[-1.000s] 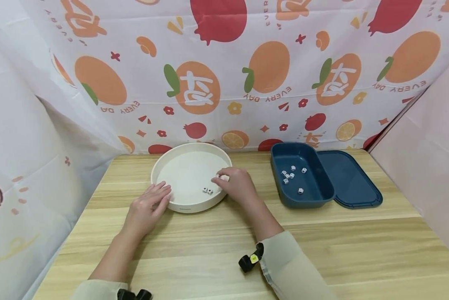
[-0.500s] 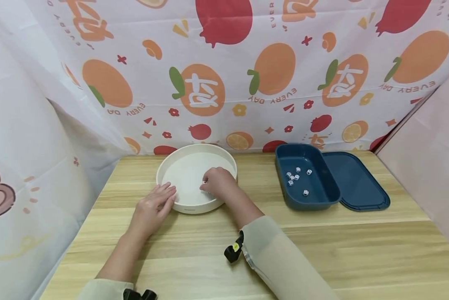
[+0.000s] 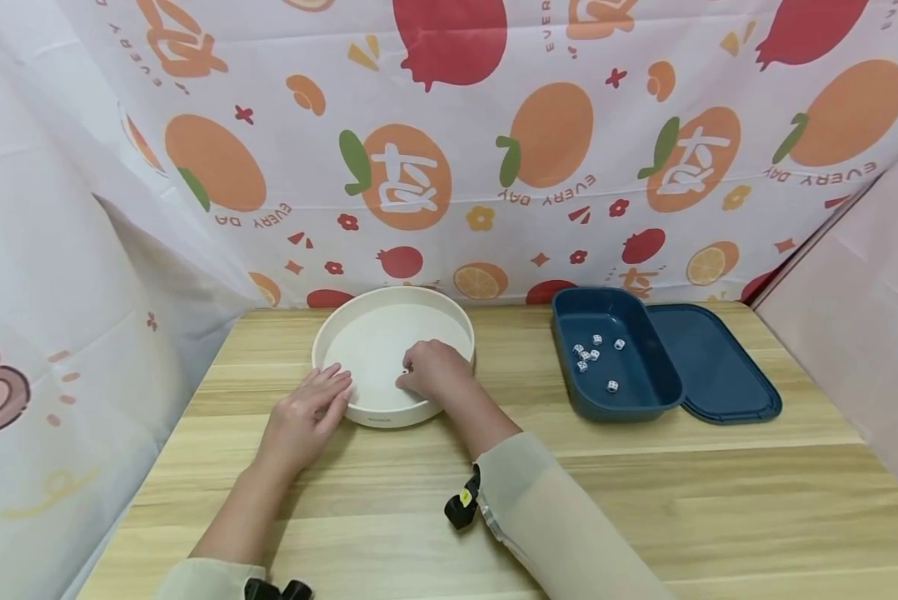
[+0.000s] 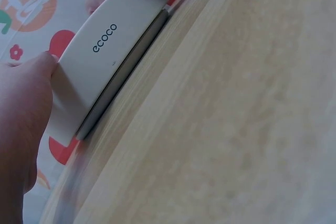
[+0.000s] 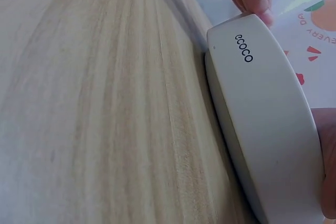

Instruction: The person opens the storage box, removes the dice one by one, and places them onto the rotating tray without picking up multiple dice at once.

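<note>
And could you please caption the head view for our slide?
Right grip inside white tray, left grip at its rim, dice in blue box.

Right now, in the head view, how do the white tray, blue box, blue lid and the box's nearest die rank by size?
1. White tray
2. Blue box and blue lid: unsure, as the box partly hides the lid
3. Nearest die, clearly smallest

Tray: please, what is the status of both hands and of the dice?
Left hand on edge of tray. Right hand over tray, pinching a die, mostly hidden. Seven dice in blue box. No obstacle seen.
</note>
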Demonstrator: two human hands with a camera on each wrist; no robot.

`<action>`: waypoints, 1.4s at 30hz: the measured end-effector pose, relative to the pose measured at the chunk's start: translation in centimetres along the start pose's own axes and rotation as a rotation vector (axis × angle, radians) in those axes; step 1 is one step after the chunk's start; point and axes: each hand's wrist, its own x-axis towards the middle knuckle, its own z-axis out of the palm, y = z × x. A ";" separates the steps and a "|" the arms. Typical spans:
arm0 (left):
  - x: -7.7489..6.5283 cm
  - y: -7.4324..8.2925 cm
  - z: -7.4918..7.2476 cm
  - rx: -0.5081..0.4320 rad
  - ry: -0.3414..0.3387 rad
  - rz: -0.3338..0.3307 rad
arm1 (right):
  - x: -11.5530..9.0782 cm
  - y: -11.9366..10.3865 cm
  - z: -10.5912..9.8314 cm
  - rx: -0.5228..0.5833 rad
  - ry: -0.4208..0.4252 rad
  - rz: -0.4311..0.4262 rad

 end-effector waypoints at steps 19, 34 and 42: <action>-0.1 0.1 0.8 -0.007 -0.009 -0.016 | -1.2 1.5 -0.9 0.089 0.173 -0.092; 0.1 -0.1 0.4 0.004 0.008 -0.009 | -5.5 9.3 -8.2 0.265 0.360 0.019; 0.2 -0.3 0.1 0.010 0.006 -0.009 | -8.5 15.9 -11.2 0.342 0.418 0.111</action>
